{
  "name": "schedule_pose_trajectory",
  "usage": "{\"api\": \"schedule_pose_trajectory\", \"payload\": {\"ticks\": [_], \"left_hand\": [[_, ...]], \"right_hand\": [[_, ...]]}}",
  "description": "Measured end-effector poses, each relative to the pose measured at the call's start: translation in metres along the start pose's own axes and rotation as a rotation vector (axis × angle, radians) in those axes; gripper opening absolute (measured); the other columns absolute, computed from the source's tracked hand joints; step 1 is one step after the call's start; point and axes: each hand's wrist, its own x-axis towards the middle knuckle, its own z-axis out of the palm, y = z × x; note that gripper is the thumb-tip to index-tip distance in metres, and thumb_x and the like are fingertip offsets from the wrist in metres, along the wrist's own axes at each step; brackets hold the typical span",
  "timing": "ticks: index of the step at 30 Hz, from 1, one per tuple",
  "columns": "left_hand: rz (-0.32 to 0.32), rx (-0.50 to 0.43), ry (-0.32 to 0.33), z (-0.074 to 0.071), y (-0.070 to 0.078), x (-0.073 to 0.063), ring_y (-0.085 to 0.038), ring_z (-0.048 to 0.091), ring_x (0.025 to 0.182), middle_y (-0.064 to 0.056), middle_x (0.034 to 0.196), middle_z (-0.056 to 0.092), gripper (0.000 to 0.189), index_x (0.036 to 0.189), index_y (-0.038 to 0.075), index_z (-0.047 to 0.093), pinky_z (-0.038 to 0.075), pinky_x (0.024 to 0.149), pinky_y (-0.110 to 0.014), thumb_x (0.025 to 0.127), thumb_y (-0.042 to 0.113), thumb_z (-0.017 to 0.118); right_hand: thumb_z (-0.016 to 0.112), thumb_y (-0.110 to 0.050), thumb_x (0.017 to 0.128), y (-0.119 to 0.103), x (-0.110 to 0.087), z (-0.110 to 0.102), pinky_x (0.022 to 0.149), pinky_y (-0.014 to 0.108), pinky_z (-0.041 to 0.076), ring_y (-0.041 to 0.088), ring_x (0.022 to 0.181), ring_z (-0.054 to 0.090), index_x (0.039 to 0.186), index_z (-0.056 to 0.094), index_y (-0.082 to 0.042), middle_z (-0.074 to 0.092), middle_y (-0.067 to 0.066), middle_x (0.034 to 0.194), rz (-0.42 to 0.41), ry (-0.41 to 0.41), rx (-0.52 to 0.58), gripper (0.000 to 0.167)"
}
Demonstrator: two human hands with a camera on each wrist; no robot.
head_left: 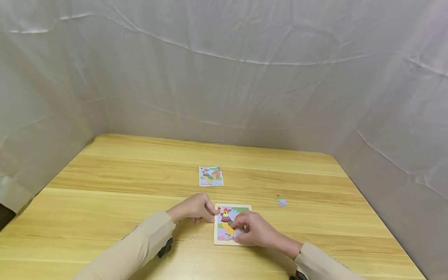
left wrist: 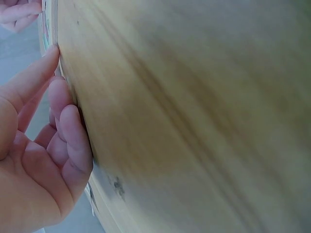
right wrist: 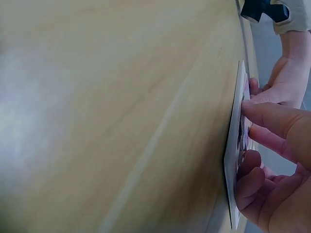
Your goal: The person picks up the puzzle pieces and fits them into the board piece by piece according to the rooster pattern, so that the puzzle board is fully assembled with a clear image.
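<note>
A square jigsaw puzzle board [head_left: 216,233] with a pale wooden frame lies on the table and shows a colourful rooster. My left hand [head_left: 196,208] touches the frame's left edge with thumb and forefinger; the other fingers fold beneath the palm. Over the board's right half, my right hand [head_left: 257,230] bends its fingers and thumb down around a puzzle piece [right wrist: 246,133], mostly hidden by the fingers. A loose puzzle piece [head_left: 282,202], lilac and green, lies right of the board. Beyond it, to the left, is a picture card [head_left: 211,177] of the same rooster.
The wood-grain table [head_left: 115,217] extends on all sides of the board. Pale grey cloth [head_left: 224,93] hangs behind the table and along both sides. Dark straps show at both wrists, under beige sleeves [head_left: 143,237].
</note>
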Motion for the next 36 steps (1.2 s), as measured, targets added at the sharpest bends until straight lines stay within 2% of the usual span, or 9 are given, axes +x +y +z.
{"api": "schedule_pose_trajectory", "payload": {"ticks": [12, 20, 26, 36], "left_hand": [[0.000, -0.002, -0.001, 0.0003, 0.0007, -0.0004, -0.008, 0.039, 0.032, -0.002, 0.086, 0.068, 0.019, 0.090, 0.008, 0.071, 0.032, 0.033, -0.018, 0.071, 0.007, 0.074], [0.002, -0.004, -0.001, 0.0000, 0.0006, -0.0008, -0.008, 0.039, 0.032, -0.001, 0.085, 0.068, 0.019, 0.089, 0.009, 0.071, 0.032, 0.033, -0.018, 0.071, 0.007, 0.074], [0.000, -0.009, -0.003, 0.0002, 0.0012, -0.0010, -0.008, 0.039, 0.033, -0.002, 0.087, 0.068, 0.019, 0.090, 0.009, 0.071, 0.032, 0.033, -0.018, 0.071, 0.007, 0.074], [-0.014, -0.006, -0.006, 0.0005, 0.0009, -0.0006, -0.008, 0.038, 0.032, 0.001, 0.085, 0.068, 0.019, 0.090, 0.010, 0.072, 0.032, 0.033, -0.018, 0.071, 0.008, 0.074]], "right_hand": [[0.075, -0.009, 0.069, 0.0008, -0.0007, -0.0021, 0.059, 0.021, 0.043, 0.008, 0.068, 0.047, 0.091, 0.069, -0.008, 0.059, -0.004, 0.088, 0.000, -0.023, -0.028, 0.022], [0.076, -0.015, 0.070, -0.0029, 0.0012, 0.0013, 0.059, 0.020, 0.042, 0.008, 0.068, 0.045, 0.090, 0.069, -0.008, 0.056, -0.004, 0.083, 0.017, 0.013, -0.054, 0.023], [0.074, -0.008, 0.068, -0.0063, 0.0027, 0.0028, 0.056, 0.019, 0.041, 0.005, 0.063, 0.044, 0.087, 0.070, -0.006, 0.054, -0.004, 0.080, 0.020, 0.023, -0.085, 0.020], [0.073, -0.007, 0.070, -0.0057, 0.0061, 0.0022, 0.062, 0.019, 0.043, 0.005, 0.069, 0.046, 0.083, 0.071, -0.004, 0.060, -0.005, 0.080, 0.017, -0.031, -0.117, 0.014]]}}
